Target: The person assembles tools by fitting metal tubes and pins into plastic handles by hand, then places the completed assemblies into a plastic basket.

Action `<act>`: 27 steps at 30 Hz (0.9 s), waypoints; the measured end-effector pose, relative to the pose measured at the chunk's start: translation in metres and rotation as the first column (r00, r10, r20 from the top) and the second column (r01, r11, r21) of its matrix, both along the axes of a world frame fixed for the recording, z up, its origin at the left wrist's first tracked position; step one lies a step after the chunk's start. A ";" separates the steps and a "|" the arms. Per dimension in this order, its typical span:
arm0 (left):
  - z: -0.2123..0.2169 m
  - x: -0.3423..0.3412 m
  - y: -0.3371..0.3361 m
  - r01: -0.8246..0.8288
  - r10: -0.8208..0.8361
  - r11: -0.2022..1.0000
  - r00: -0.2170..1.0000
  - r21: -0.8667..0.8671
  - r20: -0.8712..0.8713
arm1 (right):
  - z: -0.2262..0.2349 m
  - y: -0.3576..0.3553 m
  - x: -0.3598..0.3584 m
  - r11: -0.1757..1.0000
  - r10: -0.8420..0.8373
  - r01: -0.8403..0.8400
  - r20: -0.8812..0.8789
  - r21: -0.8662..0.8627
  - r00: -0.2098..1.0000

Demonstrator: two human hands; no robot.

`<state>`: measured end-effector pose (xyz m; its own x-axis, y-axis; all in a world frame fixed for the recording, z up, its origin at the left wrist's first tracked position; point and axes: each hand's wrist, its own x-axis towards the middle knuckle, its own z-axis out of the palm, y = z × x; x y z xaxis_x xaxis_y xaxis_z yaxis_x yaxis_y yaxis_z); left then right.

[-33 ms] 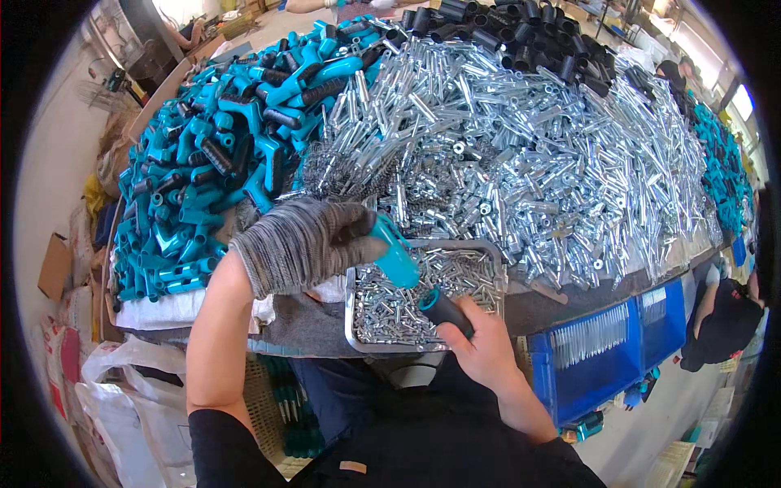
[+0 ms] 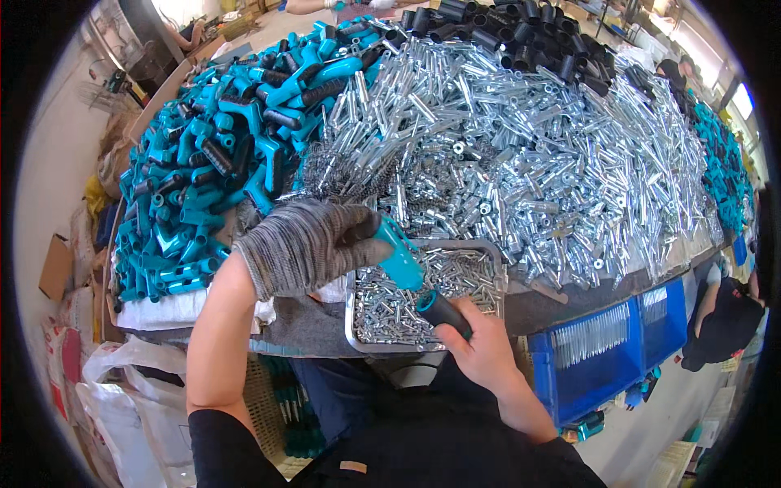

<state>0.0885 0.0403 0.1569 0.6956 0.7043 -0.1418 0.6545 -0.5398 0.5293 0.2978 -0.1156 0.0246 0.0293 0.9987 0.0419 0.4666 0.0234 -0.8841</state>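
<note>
While the left hand (image 2: pixel 305 248), in a grey striped knit glove, has its fingers (image 2: pixel 364 255) closed around the upper end of a teal plastic piece (image 2: pixel 399 264), the bare right hand (image 2: pixel 482 346) has its fingers (image 2: pixel 452 337) wrapped around a short black tube (image 2: pixel 445 314). The teal piece slants down to the right, its lower end just beside the tube's open mouth; whether the two touch cannot be told. Both parts are above a shallow tray (image 2: pixel 351 325) filled with small metal pieces, which sits at the near edge of the worktop (image 2: pixel 301 329). Left of the tray lies a pile of teal and black handles (image 2: pixel 191 215); beyond it and to the right spreads a large heap of silvery metal rods (image 2: pixel 529 154), with black tubes (image 2: pixel 561 49) massed at the far side. Lower right, blue bins (image 2: pixel 598 394) hold rows of thin, pale rods, and a person in black (image 2: pixel 724 325) is near them. A translucent white bag (image 2: pixel 134 419) hangs at lower left.
</note>
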 end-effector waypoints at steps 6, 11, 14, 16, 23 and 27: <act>-0.011 0.016 -0.012 -0.001 0.015 0.997 0.981 0.073 -0.193 | 0.001 0.002 -0.003 0.991 -0.129 0.129 0.004 0.036 0.992; -0.043 0.033 -0.021 -0.087 0.078 0.652 0.996 0.753 0.047 | 0.012 0.004 0.002 0.990 -0.125 0.126 -0.017 0.063 0.992; -0.056 0.034 -0.017 -0.126 0.093 0.720 0.992 0.682 0.086 | 0.015 0.005 0.006 0.993 -0.107 0.106 0.012 0.056 0.994; -0.041 0.039 -0.021 -0.125 0.153 0.850 0.988 0.511 -0.013 | 0.018 0.005 0.009 0.993 -0.098 0.095 0.044 0.065 0.994; -0.023 0.041 -0.017 -0.080 0.152 0.898 0.979 0.432 -0.133 | 0.002 0.003 0.009 0.998 -0.024 0.012 -0.187 -0.066 0.982; -0.015 0.029 -0.014 0.017 -0.015 0.906 1.000 0.422 -0.008 | 0.017 -0.001 0.008 0.794 -0.050 -0.514 -0.878 -0.323 0.476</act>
